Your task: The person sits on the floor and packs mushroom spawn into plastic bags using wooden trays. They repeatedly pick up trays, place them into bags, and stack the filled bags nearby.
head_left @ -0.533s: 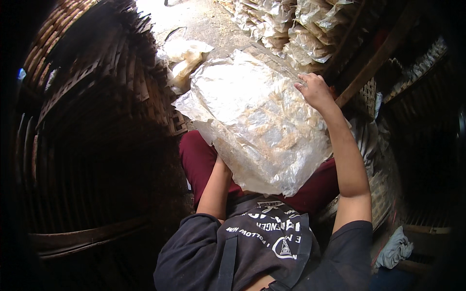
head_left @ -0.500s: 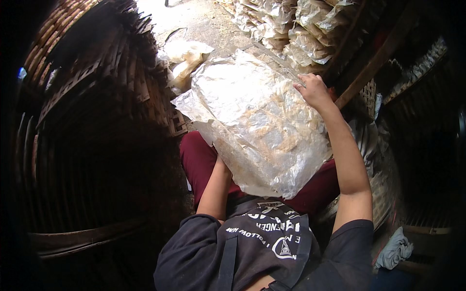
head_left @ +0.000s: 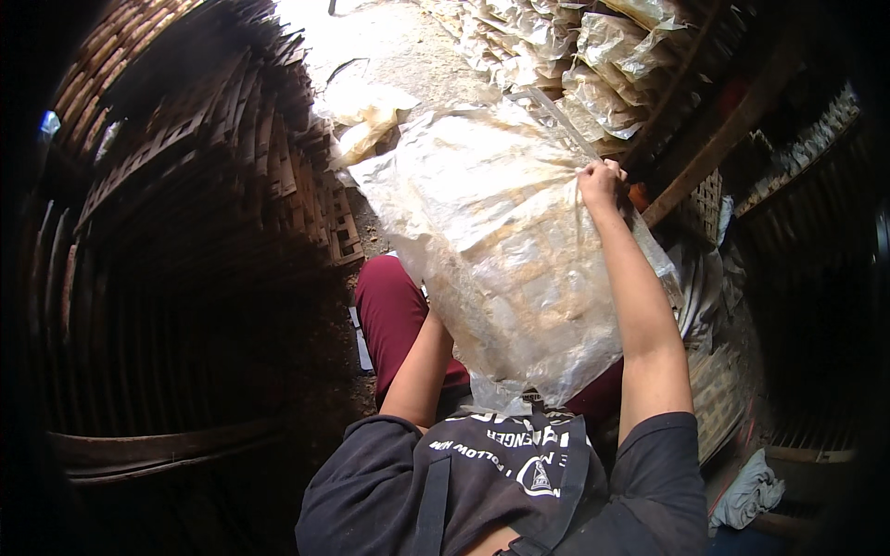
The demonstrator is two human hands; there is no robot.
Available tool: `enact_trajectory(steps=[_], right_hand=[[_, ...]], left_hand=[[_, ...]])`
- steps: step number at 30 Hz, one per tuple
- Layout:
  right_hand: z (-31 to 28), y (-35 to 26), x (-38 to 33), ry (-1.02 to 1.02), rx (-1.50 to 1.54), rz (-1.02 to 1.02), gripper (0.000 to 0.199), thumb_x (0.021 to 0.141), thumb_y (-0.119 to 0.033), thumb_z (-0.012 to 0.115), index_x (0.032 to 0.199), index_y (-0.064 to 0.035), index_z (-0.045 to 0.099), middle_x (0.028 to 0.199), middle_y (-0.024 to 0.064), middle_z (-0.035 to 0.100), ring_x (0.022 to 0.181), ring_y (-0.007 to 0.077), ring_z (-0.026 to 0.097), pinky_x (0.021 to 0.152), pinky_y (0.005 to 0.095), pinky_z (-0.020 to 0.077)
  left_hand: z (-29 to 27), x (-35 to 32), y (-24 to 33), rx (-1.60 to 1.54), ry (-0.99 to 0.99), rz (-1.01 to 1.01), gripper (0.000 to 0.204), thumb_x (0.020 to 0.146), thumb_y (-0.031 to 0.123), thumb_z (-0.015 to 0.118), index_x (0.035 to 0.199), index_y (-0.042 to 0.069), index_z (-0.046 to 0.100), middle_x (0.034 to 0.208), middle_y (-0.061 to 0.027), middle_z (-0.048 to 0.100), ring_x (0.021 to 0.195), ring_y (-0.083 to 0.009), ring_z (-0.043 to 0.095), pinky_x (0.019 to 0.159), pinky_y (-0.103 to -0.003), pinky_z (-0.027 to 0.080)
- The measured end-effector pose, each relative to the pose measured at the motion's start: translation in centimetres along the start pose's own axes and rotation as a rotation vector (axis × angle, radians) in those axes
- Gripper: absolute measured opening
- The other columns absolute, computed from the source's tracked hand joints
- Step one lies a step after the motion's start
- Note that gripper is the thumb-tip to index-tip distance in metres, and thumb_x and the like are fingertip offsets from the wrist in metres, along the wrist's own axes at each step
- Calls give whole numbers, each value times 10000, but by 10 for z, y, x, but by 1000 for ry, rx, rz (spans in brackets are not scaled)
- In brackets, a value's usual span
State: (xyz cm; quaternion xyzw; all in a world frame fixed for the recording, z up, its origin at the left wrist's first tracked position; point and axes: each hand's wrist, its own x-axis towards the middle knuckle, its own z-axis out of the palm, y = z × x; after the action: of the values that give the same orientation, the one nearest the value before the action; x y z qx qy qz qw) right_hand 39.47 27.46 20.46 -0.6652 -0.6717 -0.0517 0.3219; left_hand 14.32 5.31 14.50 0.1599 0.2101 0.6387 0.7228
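Plastic sheet: large translucent plastic sheet (head_left: 505, 269), wrinkled, brownish patches showing; spread over the lap, lower edge against the dark printed shirt (head_left: 482, 473).
Right hand: right hand (head_left: 603, 183) at the sheet's upper right; fingers curled tight on a gathered fold, creases running leftward from the grip.
Left hand: hidden beneath the sheet, only the left forearm (head_left: 417, 371) visible; finger opening and hold cannot be told.
Grey strip: thin flat strip (head_left: 565, 122) slants down to the right hand; unclear whether held.
Left surroundings: stacked woven slatted trays (head_left: 269, 171).
Far side: crumpled plastic (head_left: 371, 125) on the ground; piled plastic-covered layers (head_left: 607, 69).
Lower right: grey cloth (head_left: 747, 491).
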Motion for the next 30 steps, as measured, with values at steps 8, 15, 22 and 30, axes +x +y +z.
enact_trajectory(steps=[8,15,22,30], right_hand=[[-29,2,-6,75,-35,245,157,717,-249,678,725,-95,651,795,136,623,788,325,594,779,421,458],[-50,23,0,-63,-56,330,169,744,-266,662,777,-101,667,847,127,643,817,318,614,717,426,478],[-56,37,10,-48,11,191,251,802,-331,644,854,-99,565,809,126,652,787,340,627,727,423,469],[-74,73,0,-143,-167,39,521,810,-400,633,1233,-134,487,1214,230,474,1118,405,442,895,464,393]], left_hand=[[-8,-4,-4,42,-3,-16,749,825,580,539,1295,18,390,1111,-150,542,970,-275,568,831,-434,492],[10,-2,-4,-40,9,-52,707,835,569,525,1265,17,427,1027,-156,566,852,-275,599,716,-420,528],[15,2,-5,-55,34,-16,648,869,534,492,1247,10,442,1025,-176,579,852,-302,612,711,-423,531],[0,9,-11,2,-123,-55,703,879,563,446,1309,9,387,1126,-186,540,935,-290,596,755,-417,528]])
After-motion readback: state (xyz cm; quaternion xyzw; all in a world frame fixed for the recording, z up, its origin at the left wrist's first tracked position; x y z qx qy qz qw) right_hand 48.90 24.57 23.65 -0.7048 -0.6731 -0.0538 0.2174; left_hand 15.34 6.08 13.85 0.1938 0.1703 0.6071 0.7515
